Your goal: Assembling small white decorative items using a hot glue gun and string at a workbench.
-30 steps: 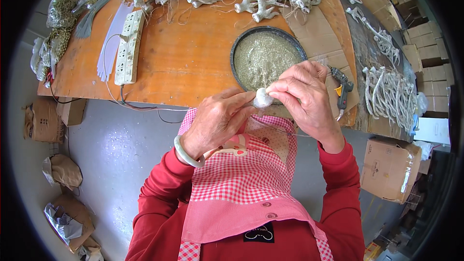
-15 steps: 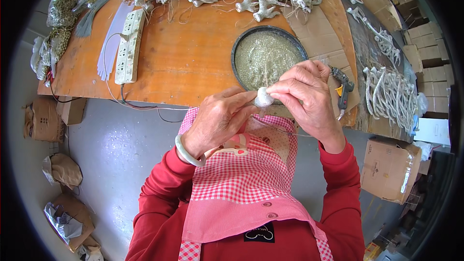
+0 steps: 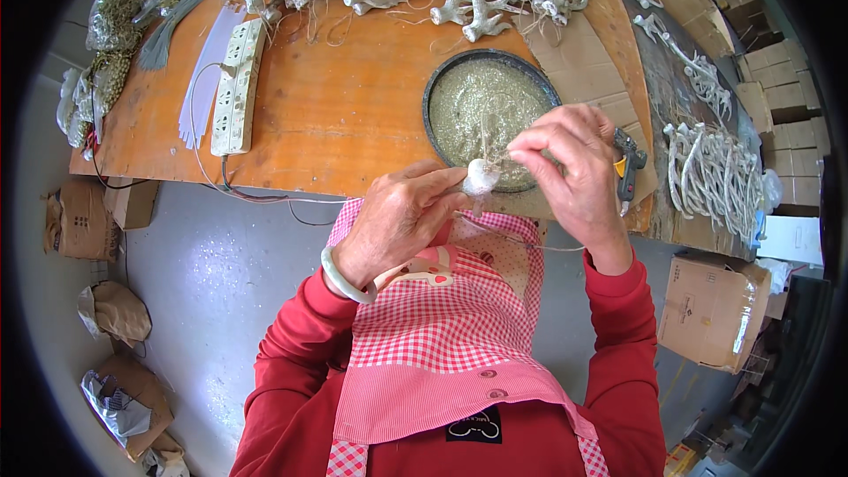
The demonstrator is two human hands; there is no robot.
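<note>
While the left hand [image 3: 402,221] keeps its closed pinch on the small white piece [image 3: 481,177], the right hand [image 3: 570,168] has drawn slightly off it, fingertips nipped on a fine thread or wire running up from it; the work appears mid-tying. Both wrists are raised at chest height, over the near rim of the round glitter tray [image 3: 442,79] on the orange table [image 3: 336,106].

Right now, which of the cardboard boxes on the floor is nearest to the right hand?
The large closed cardboard box beside the right elbow, under the table's right end, is nearest the right hand; the open box lies far left.
</note>
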